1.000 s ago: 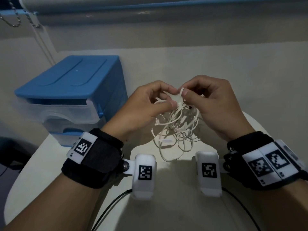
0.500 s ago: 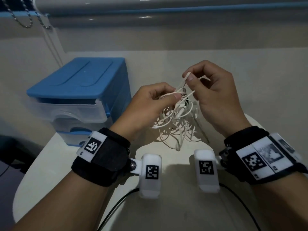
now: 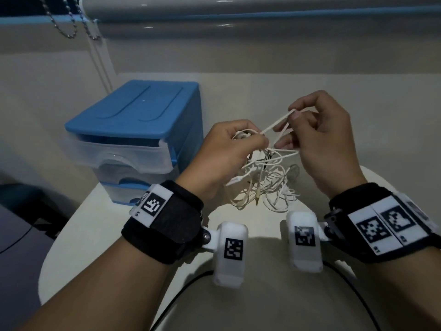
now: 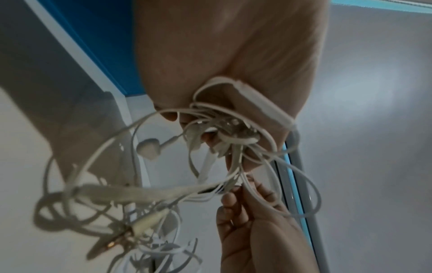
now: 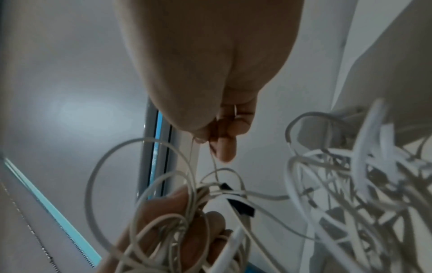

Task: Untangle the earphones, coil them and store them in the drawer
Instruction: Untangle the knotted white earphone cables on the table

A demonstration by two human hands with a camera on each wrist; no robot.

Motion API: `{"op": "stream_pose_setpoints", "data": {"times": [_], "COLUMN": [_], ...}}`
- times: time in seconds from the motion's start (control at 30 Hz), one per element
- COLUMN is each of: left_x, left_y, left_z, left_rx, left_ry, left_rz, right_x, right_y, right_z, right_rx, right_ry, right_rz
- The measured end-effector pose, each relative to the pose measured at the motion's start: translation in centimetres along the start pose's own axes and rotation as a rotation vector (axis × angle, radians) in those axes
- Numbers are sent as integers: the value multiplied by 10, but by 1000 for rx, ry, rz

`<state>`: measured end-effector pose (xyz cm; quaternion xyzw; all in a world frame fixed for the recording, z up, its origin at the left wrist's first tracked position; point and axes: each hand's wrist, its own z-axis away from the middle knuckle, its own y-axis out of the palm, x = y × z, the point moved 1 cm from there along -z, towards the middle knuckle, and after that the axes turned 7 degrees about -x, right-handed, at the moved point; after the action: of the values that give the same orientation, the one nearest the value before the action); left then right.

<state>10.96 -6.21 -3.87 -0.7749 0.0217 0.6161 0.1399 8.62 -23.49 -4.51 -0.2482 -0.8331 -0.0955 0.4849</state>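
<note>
A tangle of white earphones point(image 3: 265, 182) hangs between both hands above the white table point(image 3: 124, 211). My left hand point(image 3: 238, 144) grips a bunch of cable loops point(image 4: 224, 133); an earbud point(image 4: 149, 147) and the jack plug point(image 4: 121, 242) dangle below it. My right hand point(image 3: 307, 125) pinches a single strand point(image 5: 194, 147) and holds it up and to the right, taut from the left hand's bundle point(image 5: 187, 221). The blue drawer unit point(image 3: 133, 130) stands left of the hands, its translucent top drawer point(image 3: 119, 156) slightly out.
The table's rounded edge point(image 3: 47, 271) lies near at the left, with darker floor beyond. A wall and a window sill with bead chains point(image 3: 69, 22) are behind. Black cables point(image 3: 181, 287) run from the wrist cameras toward me.
My right hand has pulled one strand out and up to the right, away from the bundle. My left hand kept hold of the tangle, which has lifted slightly.
</note>
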Motion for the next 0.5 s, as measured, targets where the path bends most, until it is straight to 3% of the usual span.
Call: {"op": "stream_pose_setpoints", "data": {"times": [0.1,0.23,0.5], "left_x": [2,2,4], "left_y": [-1,0,-1], "left_z": [0,0,1], "left_rx": [6,21,46], "left_ry": [-18,-25,-46], "left_rz": [-46,-75,-84], "right_x": [-5,-10,-6], "right_y": [0,-7,-23], "right_z": [3,-2,-6], "right_rx": [8,-84,-202], "right_ry": [152,265,158], "right_rz": [-156,-259,-226]}}
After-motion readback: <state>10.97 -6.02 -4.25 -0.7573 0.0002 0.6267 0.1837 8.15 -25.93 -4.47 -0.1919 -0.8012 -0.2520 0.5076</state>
